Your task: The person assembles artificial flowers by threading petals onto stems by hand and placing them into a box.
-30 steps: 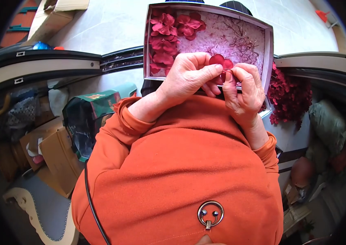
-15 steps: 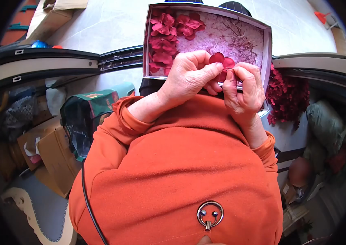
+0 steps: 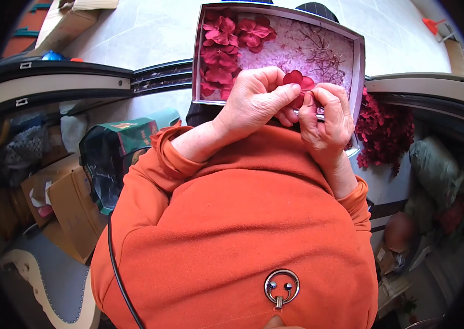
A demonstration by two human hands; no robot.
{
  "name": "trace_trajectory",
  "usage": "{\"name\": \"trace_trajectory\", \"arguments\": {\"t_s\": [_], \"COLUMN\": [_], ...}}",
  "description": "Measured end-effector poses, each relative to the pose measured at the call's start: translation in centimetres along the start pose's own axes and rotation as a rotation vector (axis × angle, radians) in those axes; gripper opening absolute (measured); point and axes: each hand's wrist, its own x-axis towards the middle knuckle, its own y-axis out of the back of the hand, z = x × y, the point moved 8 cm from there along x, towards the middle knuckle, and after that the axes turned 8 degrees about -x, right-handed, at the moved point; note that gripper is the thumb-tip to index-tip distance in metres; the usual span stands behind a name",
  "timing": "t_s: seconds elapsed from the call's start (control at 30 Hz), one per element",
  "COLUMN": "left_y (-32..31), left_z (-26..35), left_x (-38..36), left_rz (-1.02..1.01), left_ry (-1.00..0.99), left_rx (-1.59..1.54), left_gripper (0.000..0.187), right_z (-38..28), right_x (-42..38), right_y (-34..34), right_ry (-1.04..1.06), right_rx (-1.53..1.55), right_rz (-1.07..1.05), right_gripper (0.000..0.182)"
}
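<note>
My left hand (image 3: pixel 256 101) and my right hand (image 3: pixel 328 118) meet over the near edge of a shallow box (image 3: pixel 359 60). Both pinch one dark red fabric flower (image 3: pixel 299 80) between thumbs and fingertips. The box holds several finished red flowers (image 3: pixel 221 49) along its left side. Thin brown stems (image 3: pixel 325 55) lie on its pale mottled bottom at the right. My orange sleeves and sweater fill the lower middle of the view.
A heap of loose red petals (image 3: pixel 385 131) lies right of the box. A green bag (image 3: pixel 114 153) and cardboard boxes (image 3: pixel 67 208) stand at the left. A curved grey rail (image 3: pixel 56 90) crosses behind. Sacks (image 3: pixel 440 170) sit at the right.
Both hands stay pinched on the red flower with only small finger shifts. The view has drifted slightly.
</note>
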Motion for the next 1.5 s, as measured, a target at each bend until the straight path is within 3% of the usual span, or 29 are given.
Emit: {"name": "trace_trajectory", "arguments": {"t_s": [0.63,0.9,0.97,1.0,1.07,1.13,1.3,1.5], "left_y": [0.1,-0.1,0.3,0.9,2.4,3.1,4.6,0.9], "left_z": [-0.3,-0.2,2.6,4.5,6.9,7.7,6.6,7.2], "left_x": [0.1,0.4,1.1,1.3,2.1,3.1,5.0,1.7], "left_rz": [-0.021,-0.057,-0.099,-0.025,0.230,0.286,0.250,0.150], "left_ry": [-0.059,0.087,-0.157,-0.516,-0.709,-0.687,-0.652,-0.840], "left_rx": [0.008,0.102,0.739,1.025,1.481,1.669,1.829,1.602], "left_gripper": [0.013,0.015,0.013,0.010,0.011,0.013,0.012,0.006], "right_z": [-0.1,3.0,3.8,3.8,3.2,2.6,2.4,3.7], "right_x": [0.1,-0.1,-0.9,-0.8,-0.6,-0.4,-0.2,-0.1], "right_y": [-0.4,-0.8,-1.2,-1.3,-1.7,-2.1,-2.7,-5.1], "right_ry": [-0.007,-0.342,-0.461,-0.460,-0.405,-0.334,-0.325,-0.441], "right_rx": [0.033,0.427,0.486,0.488,0.453,0.423,0.374,0.482], "right_rz": [-0.007,-0.082,-0.139,-0.135,-0.227,-0.247,-0.307,-0.346], "right_gripper": [0.019,0.006,0.005,0.005,0.008,0.005,0.003,0.009]}}
